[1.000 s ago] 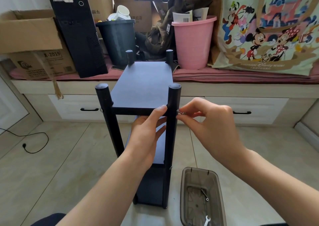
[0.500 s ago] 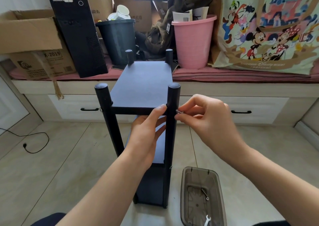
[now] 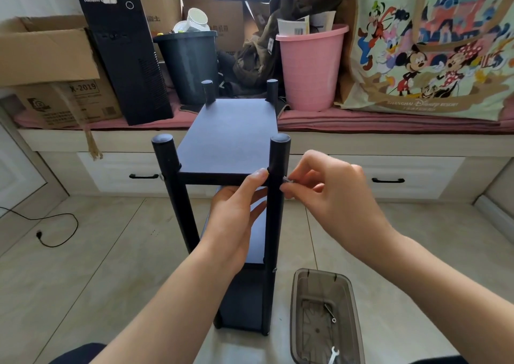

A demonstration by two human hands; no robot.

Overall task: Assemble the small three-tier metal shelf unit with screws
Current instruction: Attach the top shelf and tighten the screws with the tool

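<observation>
Nearest the camera, on the floor tiles, a smoky plastic tray holds only a little loose hardware: a small spanner at its near end and an Allen key further in. So few parts left suggests most fasteners are already used, though I cannot count them.

Just beyond, the shelf unit stands upright on the floor with all four posts up and three boards in place. A screw head shows on the near right post at the middle tier, so that joint looks done.

At the top tier, the left hand reaches under the board, its thumb pressed on the front edge beside the post and its other fingers lying straight beneath, steadying the corner. The right hand pinches a small silver screw between thumb and forefinger, holding it against the right side of the same post at board height. I judge it is being started by hand; how far it is in cannot be told.

What appears left is seating this top corner screw and tightening it. The far corners are too hidden to judge.

Further off, a cushioned bench carries a pink bin and cartons.
</observation>
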